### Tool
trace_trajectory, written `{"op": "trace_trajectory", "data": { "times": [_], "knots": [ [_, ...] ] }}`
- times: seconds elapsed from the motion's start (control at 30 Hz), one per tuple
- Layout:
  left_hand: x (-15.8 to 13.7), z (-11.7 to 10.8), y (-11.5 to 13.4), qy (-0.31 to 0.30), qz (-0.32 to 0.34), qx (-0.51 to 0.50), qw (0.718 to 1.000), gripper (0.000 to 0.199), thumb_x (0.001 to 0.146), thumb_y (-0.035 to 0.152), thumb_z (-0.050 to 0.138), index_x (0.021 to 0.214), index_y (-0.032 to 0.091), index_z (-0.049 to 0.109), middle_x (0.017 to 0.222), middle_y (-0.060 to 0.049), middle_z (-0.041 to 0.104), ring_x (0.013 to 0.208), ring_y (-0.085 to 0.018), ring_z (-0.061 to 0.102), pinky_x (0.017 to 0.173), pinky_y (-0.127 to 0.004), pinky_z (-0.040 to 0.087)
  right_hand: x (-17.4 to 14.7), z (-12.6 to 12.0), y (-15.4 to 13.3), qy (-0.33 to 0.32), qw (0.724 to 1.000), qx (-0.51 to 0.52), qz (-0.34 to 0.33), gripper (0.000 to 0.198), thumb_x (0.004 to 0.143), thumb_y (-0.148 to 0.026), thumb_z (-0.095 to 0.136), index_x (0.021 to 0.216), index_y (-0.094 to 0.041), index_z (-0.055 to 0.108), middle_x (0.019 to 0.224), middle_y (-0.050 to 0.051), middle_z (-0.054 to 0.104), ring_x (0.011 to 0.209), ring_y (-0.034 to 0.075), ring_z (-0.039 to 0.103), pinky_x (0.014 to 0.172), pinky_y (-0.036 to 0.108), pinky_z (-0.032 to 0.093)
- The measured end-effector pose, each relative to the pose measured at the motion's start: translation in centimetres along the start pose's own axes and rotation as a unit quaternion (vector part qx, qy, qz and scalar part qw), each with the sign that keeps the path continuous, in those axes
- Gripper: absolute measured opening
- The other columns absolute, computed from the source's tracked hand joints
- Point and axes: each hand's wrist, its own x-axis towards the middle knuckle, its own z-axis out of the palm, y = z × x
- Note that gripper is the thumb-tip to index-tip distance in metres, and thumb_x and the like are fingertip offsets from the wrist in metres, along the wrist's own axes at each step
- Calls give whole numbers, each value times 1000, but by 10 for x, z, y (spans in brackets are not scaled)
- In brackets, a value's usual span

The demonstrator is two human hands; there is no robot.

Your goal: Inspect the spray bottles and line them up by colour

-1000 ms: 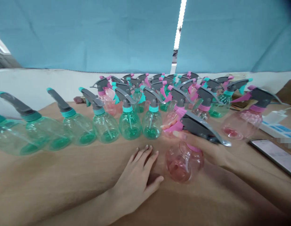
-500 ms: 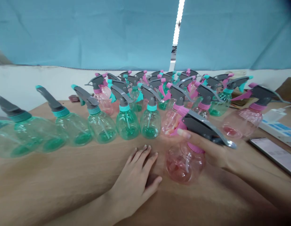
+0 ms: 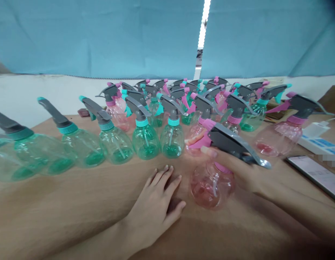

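My right hand (image 3: 229,162) is wrapped round the neck of a clear pink spray bottle (image 3: 212,187) with a grey and pink spray head (image 3: 229,139). Its thumb lies along the near side, and fingertips show at the far side of the pink trigger (image 3: 198,141). The bottle stands at the front of the wooden table, its nozzle pointing left and away. To the left of it, my left hand (image 3: 156,202) rests palm down on the tabletop, fingers spread and holding nothing. Just beyond that hand stands a green spray bottle (image 3: 171,142).
Several green spray bottles (image 3: 116,144) form a row on the left, with more pink and green ones crowded behind. Another pink spray bottle (image 3: 279,137) stands right. A phone (image 3: 316,177) and a white power strip (image 3: 319,139) lie at the right edge. A blue curtain (image 3: 102,39) hangs behind.
The fingertips of my right hand have shifted slightly outward, and more of the pink trigger shows. The bottle and my left hand stay in place.
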Motion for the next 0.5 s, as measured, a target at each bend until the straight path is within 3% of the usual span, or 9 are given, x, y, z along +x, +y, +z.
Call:
{"op": "trace_trajectory", "data": {
  "times": [0.23,0.5],
  "knots": [
    [1,-1,1,-10,-1,12,1000,49,91,39,53,133,14,50,143,-16,43,130,-33,39,104,-53,34,-1,1,0,-6,999,36,6,23,83,-50,53,81,-30,65,86,1,70,84,22,65,78,38,52],
    [1,-1,1,-7,3,6,1000,49,92,39,53,133,13,50,141,-17,45,131,-33,39,105,-52,34,0,2,3,0,1000,-27,-7,32,83,-57,50,81,-31,68,73,2,68,81,22,66,70,36,54]
  ]
}}
